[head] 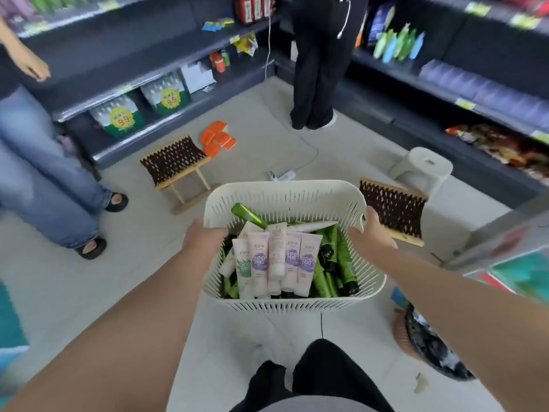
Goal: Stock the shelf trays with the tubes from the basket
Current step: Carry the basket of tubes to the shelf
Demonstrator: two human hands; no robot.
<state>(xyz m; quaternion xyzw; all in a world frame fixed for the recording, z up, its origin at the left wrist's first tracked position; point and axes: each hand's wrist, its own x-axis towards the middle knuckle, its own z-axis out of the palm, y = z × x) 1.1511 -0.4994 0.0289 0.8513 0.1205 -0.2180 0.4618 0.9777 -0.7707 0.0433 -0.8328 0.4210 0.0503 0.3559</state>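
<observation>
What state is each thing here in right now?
basket, held, full
tubes, piled inside the basket
left hand, grips the basket's left rim
right hand, grips the basket's right rim
left tray, standing on the floor, empty
right tray, on the floor, empty
stool, upright

The pale floor [74, 286] is carrying everything here. A wood-framed mesh tray [173, 162] is standing on it ahead of the left hand [205, 242], with orange packets [218, 139] lying just beyond that tray. A second mesh tray [392, 214] is sitting just beside the right hand [371, 233], and a white stool [421, 171] is standing beyond it. A white power strip [285, 175] is lying farther ahead, between the two hands.
</observation>
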